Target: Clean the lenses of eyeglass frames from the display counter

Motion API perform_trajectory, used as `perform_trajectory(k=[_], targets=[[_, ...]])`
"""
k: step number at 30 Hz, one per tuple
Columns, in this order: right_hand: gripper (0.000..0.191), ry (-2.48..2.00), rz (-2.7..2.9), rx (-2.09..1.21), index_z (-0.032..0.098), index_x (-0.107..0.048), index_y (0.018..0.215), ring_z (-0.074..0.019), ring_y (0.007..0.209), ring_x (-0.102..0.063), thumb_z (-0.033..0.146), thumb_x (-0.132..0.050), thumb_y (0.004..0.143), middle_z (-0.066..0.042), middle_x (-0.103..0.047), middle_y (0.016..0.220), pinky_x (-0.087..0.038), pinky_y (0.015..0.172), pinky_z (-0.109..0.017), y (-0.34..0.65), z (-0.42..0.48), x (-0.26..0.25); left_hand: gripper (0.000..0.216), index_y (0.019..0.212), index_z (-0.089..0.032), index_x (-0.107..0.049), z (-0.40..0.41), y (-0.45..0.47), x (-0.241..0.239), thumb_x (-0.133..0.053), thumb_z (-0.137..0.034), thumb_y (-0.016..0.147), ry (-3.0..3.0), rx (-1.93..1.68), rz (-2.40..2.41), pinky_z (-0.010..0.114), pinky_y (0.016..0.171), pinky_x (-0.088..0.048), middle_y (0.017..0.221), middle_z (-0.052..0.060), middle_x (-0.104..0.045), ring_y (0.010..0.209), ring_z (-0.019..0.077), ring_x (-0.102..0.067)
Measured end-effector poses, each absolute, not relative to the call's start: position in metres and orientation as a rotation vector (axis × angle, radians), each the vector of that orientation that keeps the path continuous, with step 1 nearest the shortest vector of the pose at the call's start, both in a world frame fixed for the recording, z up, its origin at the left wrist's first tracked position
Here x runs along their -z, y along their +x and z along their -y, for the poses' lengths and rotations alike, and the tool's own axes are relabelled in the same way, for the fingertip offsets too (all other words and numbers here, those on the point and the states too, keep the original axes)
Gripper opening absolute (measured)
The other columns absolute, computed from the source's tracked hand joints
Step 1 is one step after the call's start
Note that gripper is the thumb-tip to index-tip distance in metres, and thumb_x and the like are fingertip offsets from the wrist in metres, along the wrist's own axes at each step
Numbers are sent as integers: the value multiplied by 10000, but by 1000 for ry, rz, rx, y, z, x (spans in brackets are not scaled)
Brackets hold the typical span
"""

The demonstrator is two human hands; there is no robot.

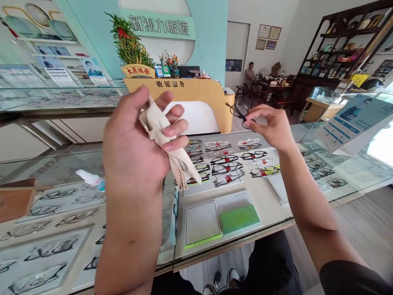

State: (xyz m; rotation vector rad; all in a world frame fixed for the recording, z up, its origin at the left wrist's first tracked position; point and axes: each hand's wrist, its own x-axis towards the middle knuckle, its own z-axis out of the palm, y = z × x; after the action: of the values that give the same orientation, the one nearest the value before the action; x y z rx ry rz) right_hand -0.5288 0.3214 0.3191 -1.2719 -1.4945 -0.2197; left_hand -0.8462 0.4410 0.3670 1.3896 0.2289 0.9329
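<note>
A crumpled cream cleaning cloth [164, 133] with a zigzag-cut edge is held in my left hand [138, 139], palm turned up and fingers curled round it. To the right, my right hand [272, 125] pinches a pair of dark-framed eyeglasses [238, 110] above the glass display counter [196, 196]. The two hands are well apart, both raised over the counter. Below and between them, rows of eyeglasses [227, 168], several with red tags, lie in the counter. A white spray bottle [90, 179] stands left of my left forearm.
A brown box [16, 203] is at the far left. Inside the counter are a white board [202, 223] and a green card [240, 218]. A leaflet stand [356, 123] is at the right. Beyond are a wooden cashier desk [181, 92] and a seated person [249, 73].
</note>
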Motion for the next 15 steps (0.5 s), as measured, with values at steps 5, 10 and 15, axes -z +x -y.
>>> perform_trajectory(k=[5,10,15], targets=[[98,-1679,1561,63,207,-800,901,-250,970,-737,301,-783,879,-81,-819,1021,-522,986,-423,-463,-327,-252,424,1041,-236,-705,-430,-848,-378,-753,-643,930,1372,-946,-279,384,563,-454,1031,121,-605,732,166,-430],[112,-2081,1608,35,200,-767,959,-284,1055,-716,195,-725,856,-115,-813,1102,-501,961,-382,-430,-329,-213,334,889,-189,-646,-409,-828,-390,-666,-507,993,1100,-1033,-468,222,394,-182,799,82,-512,586,87,-279],[199,-2201,1640,-40,210,-759,1000,-292,1064,-727,140,-738,815,-93,-818,1115,-514,902,-346,-419,-337,-197,319,863,-152,-590,-401,-817,-388,-555,-439,998,1031,-1068,-326,183,391,-85,795,27,-434,521,46,-234]])
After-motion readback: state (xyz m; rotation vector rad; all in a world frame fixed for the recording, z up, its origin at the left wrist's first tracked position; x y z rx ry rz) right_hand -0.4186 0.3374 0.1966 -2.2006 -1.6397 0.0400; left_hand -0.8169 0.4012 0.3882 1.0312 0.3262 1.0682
